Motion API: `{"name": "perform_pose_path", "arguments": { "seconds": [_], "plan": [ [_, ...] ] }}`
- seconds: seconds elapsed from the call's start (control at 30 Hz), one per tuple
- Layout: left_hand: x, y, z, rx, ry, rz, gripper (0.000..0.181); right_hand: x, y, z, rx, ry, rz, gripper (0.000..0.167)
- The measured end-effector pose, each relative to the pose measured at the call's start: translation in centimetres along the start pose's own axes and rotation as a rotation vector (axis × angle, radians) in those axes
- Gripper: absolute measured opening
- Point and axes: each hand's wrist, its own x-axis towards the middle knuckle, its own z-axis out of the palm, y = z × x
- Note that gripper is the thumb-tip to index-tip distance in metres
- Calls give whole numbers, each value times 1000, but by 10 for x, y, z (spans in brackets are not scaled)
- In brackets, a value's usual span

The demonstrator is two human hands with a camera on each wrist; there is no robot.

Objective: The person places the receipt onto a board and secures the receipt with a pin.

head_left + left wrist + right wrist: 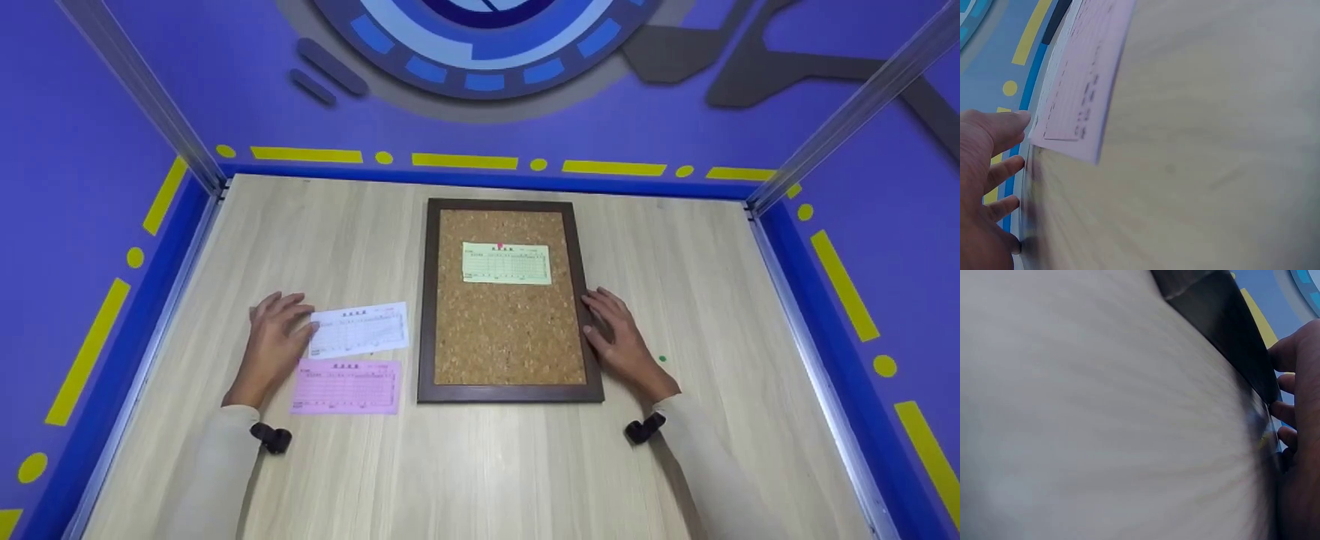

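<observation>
Fingers relaxed and lightly bent on bare left hand [274,341], touching 9 o'clock edge of rectangular white paper slip [358,330] with printed form. At that slip's 6 o'clock, rectangular pink paper slip [346,388], also printed, flat on pale wood-grain table [487,480]; contact between slips, cannot tell. At white slip's 3 o'clock, just beside, rectangular cork board [510,337] in dark brown frame, lying flat, long sides roughly 12 to 6. Toward board's 12 o'clock, rectangular pale green printed slip [506,266], small bright pink pin [500,246] at its top edge. Between board's 3 and 4 o'clock, bare right hand [621,337], fingers relaxed, lightly bent, resting against frame. Farther out, near 4 o'clock, small round green piece [662,358].
</observation>
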Motion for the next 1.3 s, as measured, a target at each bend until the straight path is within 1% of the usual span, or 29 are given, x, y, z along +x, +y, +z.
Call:
{"name": "perform_pose_path", "arguments": {
  "seconds": [0.23, 0.43, 0.67, 0.87, 1.1, 1.2, 1.3],
  "plan": [
    [0, -1, -1, 22, -7, 3, 31, 0, 0, 1, -7, 5, -7, 53],
    [0, 0, -1, 44, -20, 6, 31, -1, -3, 0, -8, -14, 25, 53],
    [0, 1, -1, 41, -27, -1, 26, -1, -5, 1, -9, -24, 49, 52],
    [4, 7, -1, 27, -35, -29, 20, 1, -3, 0, -23, -5, 24, 52],
    [9, 10, -1, 19, -33, -43, 12, 1, -1, 1, -18, 17, -19, 53],
    [9, 10, -1, 17, -32, -47, 9, 1, 0, 2, -17, 17, -21, 53],
    [8, 10, 0, 7, -31, -65, 8, 0, 0, 2, -19, 12, -16, 53]
  ]
}}
